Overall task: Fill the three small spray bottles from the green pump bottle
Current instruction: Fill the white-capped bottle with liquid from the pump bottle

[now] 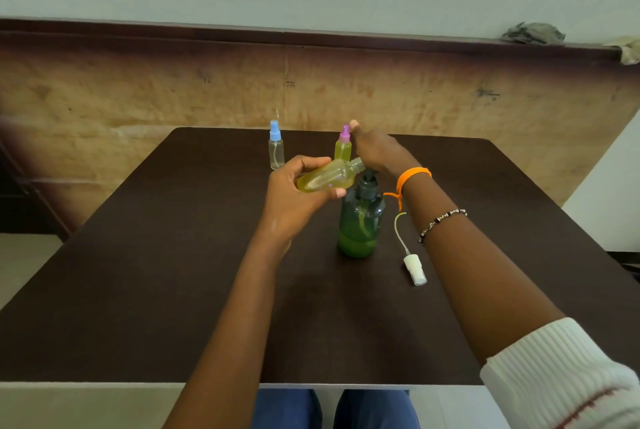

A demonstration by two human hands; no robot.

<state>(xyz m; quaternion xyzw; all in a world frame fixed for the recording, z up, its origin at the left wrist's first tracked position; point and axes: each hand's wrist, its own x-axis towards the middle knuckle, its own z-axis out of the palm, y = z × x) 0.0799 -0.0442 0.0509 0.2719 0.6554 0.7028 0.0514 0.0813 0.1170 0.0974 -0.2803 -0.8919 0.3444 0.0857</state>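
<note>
- Near edge: the dark brown table (173, 290) carries all the bottles; the person's blue-clad knees show below its front rim, and a white ribbed sleeve (568, 373) covers the right upper forearm.
- Right of centre: a white spray cap (415, 270) with its thin dip tube lies flat on the table, just beside the green pump bottle and apart from any bottle neck.
- Centre: the green pump bottle (361, 224) stands upright, partly filled with green liquid, its dark pump head at the top.
- Right forearm: a beaded bracelet (441, 222) and an orange wristband (412, 175) encircle it.
- Left hand (298, 193): its grip is closed round an uncapped spray bottle (327, 177) holding yellow-green liquid, tilted nearly horizontal, with the open neck pointing at the pump head.
- Right hand (377, 151): it rests over the pump head, palm down; whether the fingers curl round the pump cannot be told.
- Behind the hands: a purple-capped spray bottle (343, 146) stands upright, filled with yellow-green liquid.
- Far left: a blue-capped spray bottle (276, 148) stands upright and appears clear, well apart from the hands.
- Background: a worn wooden panel (138, 93) rises behind the table.
</note>
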